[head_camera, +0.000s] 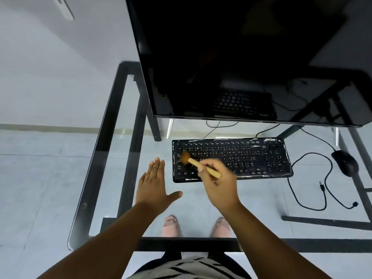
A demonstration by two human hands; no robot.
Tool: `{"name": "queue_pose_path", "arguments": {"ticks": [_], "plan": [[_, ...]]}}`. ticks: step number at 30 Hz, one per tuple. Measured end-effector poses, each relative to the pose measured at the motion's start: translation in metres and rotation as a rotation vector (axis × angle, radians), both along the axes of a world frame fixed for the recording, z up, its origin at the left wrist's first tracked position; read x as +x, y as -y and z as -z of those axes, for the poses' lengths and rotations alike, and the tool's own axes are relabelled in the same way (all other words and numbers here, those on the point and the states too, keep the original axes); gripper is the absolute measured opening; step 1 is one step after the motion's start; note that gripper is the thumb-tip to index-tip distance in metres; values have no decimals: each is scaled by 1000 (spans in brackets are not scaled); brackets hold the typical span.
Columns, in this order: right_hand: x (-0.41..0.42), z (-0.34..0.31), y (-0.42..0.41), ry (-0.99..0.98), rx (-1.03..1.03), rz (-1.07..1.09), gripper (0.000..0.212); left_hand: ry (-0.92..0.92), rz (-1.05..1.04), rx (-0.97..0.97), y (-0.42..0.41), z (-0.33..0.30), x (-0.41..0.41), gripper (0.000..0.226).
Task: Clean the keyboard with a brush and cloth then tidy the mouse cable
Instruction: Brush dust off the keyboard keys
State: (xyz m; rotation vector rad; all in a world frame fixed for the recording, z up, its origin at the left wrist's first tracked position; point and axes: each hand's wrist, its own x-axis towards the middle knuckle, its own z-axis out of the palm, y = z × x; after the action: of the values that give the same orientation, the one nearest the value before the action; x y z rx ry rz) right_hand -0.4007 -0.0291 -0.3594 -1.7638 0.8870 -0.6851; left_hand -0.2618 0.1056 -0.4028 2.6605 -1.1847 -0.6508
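Black, with pale legends, the keyboard lies flat on a glass desk below a dark monitor. The right hand pinches a wooden brush, bristles on the left-end keys. The left hand rests flat beside the keyboard, fingers straight and together, thumb out. A wired mouse and its looped cable lie right, over grey floor tiles.

An office workstation: glass desk, monitor, keyboard, mouse.

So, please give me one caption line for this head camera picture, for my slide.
Right hand sweeps a wooden brush over the black keyboard's left end on a glass desk; left hand open.
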Motion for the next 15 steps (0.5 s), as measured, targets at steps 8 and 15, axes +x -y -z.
{"name": "queue_pose_path", "arguments": {"ticks": [8, 15], "plan": [[-4, 3, 0, -41, -23, 96, 9, 10, 11, 9, -1, 1, 1, 111], [-10, 3, 5, -136, -73, 76, 12, -3, -20, 14, 0, 1, 1, 112]]}}
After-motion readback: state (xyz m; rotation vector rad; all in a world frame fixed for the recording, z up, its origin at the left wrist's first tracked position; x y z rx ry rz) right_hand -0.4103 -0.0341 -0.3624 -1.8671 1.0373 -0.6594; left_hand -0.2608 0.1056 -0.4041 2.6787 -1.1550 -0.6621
